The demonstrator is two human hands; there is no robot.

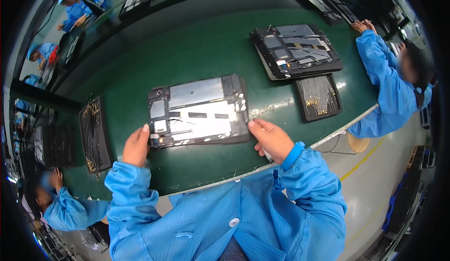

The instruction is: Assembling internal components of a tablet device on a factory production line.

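Observation:
In front of me is an opened tablet [199, 113], its inside facing up, with silver battery plates, black strips and a bright, shiny lower middle. A dark tray or pad [241, 140] shows beneath it. My left hand [136, 147] pinches its near left corner, thumb on top. At the right edge my right hand [273, 141] grips the near corner, thumb above and fingers curled under. Below those fingers a small pale piece [267, 156] pokes out; its kind cannot be made out. A blue band [293, 155] circles my right wrist.
A stack of opened tablets [300, 47] lies at the far right. Beside it a black tray [318, 97] holds thin cables with gold ends. Another cable tray [93, 134] lies at left on the green table [201, 50]. Co-workers in blue sit at right [384, 78] and left [70, 209].

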